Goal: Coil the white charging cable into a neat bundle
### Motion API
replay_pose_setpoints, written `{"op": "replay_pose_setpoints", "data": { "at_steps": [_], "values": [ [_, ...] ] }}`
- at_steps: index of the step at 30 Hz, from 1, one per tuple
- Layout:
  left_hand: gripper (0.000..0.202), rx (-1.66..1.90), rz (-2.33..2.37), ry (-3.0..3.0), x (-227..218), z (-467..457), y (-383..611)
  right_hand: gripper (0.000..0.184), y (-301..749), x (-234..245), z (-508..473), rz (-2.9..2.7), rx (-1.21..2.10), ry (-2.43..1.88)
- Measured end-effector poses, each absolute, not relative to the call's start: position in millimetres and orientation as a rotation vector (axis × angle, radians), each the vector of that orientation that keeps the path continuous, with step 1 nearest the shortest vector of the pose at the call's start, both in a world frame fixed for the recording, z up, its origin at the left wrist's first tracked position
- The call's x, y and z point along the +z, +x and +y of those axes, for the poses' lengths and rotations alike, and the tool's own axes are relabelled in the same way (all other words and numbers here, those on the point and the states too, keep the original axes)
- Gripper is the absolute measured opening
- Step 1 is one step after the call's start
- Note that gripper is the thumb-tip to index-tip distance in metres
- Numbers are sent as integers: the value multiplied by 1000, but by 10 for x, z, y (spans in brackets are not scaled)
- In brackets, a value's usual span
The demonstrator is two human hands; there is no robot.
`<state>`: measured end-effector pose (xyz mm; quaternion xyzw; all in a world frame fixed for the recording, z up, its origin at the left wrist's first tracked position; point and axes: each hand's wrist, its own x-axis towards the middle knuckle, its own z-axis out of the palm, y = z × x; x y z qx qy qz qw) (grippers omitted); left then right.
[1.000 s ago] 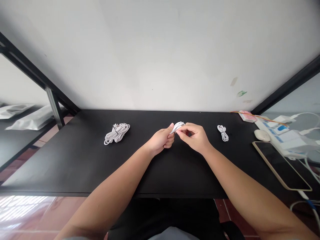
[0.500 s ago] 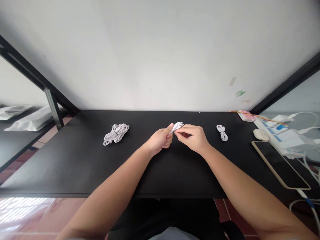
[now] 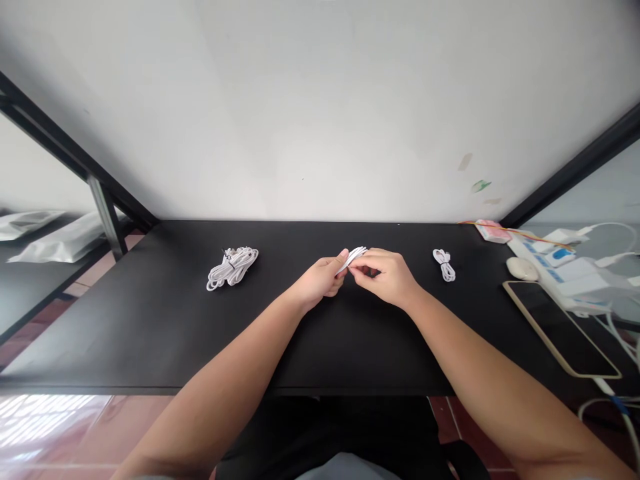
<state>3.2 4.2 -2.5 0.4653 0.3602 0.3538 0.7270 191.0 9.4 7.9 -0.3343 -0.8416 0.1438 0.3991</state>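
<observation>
Both hands' grip, left hand and right hand, tight around white cable coil

No readable text, labels, brands or nos. anywhere. Flat pink-and-white packet, far right of the right hand by the wall: print too small & blurred to make out. White power strip w/ blue patches, further right: markings illegible. Green and grey tape scraps on the white wall, above-right of the hand: no lettering visible.
</observation>
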Motion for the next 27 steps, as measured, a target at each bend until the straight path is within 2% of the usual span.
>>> {"op": "replay_pose_setpoints", "data": {
  "at_steps": [15, 27],
  "values": [
    [51, 752, 885, 1108, -19, 45, -15, 15, 1946, 100, 93, -2154, 527, -894],
    [42, 924, 1027, 1326, -65, 56, 7, 13, 1953, 75, 105, -2148, 530, -929]
  ]
}}
